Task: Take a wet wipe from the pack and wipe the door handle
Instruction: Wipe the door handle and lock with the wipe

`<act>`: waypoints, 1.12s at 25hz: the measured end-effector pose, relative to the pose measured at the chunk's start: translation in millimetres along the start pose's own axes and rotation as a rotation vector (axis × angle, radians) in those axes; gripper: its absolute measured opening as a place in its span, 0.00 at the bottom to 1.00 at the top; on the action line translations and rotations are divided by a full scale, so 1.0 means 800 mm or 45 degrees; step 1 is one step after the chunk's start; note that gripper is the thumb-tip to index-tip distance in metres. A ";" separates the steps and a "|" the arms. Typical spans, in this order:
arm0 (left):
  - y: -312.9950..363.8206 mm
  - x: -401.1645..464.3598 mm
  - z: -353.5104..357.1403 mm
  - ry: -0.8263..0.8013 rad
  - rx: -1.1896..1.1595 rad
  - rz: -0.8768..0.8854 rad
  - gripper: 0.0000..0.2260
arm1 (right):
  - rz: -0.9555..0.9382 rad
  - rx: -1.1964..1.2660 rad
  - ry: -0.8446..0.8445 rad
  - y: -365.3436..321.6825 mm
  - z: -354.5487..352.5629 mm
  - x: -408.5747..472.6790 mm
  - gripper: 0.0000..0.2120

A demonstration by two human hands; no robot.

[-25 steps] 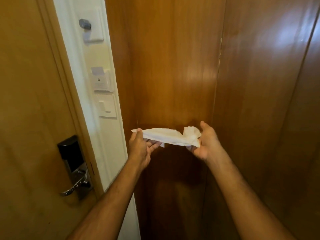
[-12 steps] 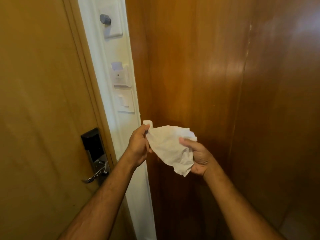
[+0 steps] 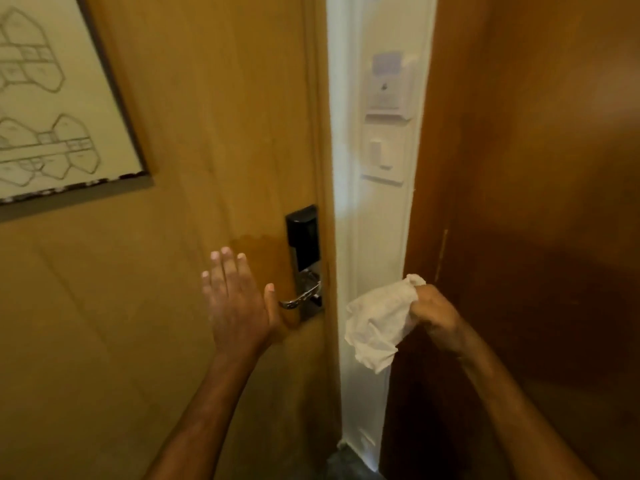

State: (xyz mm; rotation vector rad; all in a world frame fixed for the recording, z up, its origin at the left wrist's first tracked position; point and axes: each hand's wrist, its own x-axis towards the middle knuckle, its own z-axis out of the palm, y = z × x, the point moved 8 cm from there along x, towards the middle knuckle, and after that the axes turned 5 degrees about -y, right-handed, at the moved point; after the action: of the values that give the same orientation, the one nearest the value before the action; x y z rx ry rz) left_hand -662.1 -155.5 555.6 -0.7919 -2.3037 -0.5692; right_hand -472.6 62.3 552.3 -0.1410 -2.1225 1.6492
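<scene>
Your left hand (image 3: 235,306) is spread wide, thumb just beside the metal door handle (image 3: 299,296) at the door's (image 3: 194,133) right edge. Your right hand (image 3: 434,315) grips the crumpled wet wipe (image 3: 377,323), right of the handle.

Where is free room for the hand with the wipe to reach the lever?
Free: the white wall strip between lock and right hand holding the white crumpled wipe. Crowded: the silver lever handle's tip, beside the open left hand.
</scene>
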 end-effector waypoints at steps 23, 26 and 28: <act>-0.146 0.033 -0.012 0.480 0.746 -0.002 0.39 | 0.484 -0.031 1.058 0.181 0.180 0.189 0.24; -0.148 0.031 -0.005 0.514 0.769 0.016 0.41 | 0.357 -0.131 1.097 0.138 0.208 0.148 0.15; -0.152 0.030 -0.003 0.542 0.796 0.029 0.42 | 0.241 -0.311 1.057 0.115 0.235 0.128 0.14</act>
State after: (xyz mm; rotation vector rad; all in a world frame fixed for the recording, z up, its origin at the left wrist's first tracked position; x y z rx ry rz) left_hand -756.3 -235.7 551.0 -0.3474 -1.9022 0.0170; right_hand -657.6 -44.8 459.3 -0.9470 -1.6589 1.1098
